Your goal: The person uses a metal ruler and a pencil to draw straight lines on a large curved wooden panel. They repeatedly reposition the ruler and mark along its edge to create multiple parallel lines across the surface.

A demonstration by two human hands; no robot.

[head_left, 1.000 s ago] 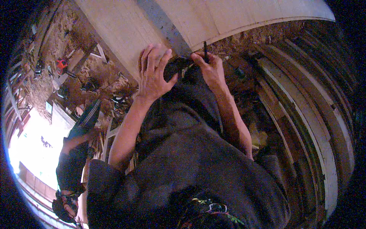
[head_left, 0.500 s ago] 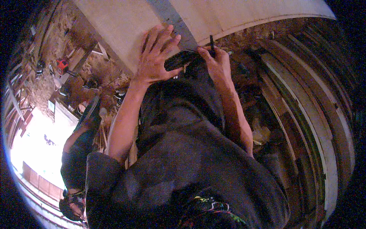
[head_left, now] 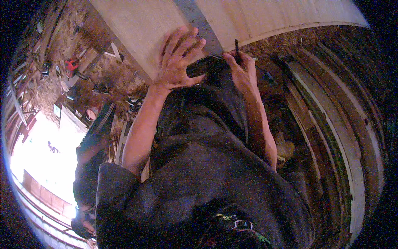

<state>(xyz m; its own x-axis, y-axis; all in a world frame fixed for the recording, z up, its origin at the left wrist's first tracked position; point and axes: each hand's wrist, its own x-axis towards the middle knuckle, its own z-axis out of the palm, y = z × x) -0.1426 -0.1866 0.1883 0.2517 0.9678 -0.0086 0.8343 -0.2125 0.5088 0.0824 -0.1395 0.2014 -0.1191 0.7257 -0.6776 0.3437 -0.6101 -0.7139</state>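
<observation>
My left hand (head_left: pixel 176 62) lies with its fingers spread on a pale wooden board (head_left: pixel 137 29), its thumb sticking out past the near edge. Beside its fingertips, a flat grey strip (head_left: pixel 202 25) crosses the board away from me; whether it is a metal straightedge, I cannot tell. My right hand (head_left: pixel 244 72) is closed at the strip's near right corner, its thumb tip by the edge. A thin dark stick (head_left: pixel 236 45), like a pencil or marker, stands up from between its fingers. What else the curled fingers grip underneath is hidden.
Long planks (head_left: pixel 331 112) are stacked along the right. On the left, a red and black tool (head_left: pixel 71 66) sits among wood scraps and shavings on the floor. Another person (head_left: pixel 89 166) in dark clothes is close by on the left, before a bright opening (head_left: pixel 45 145).
The whole scene has shifted slightly to the right in the picture. Both hands keep nearly the same pose and place on the board.
</observation>
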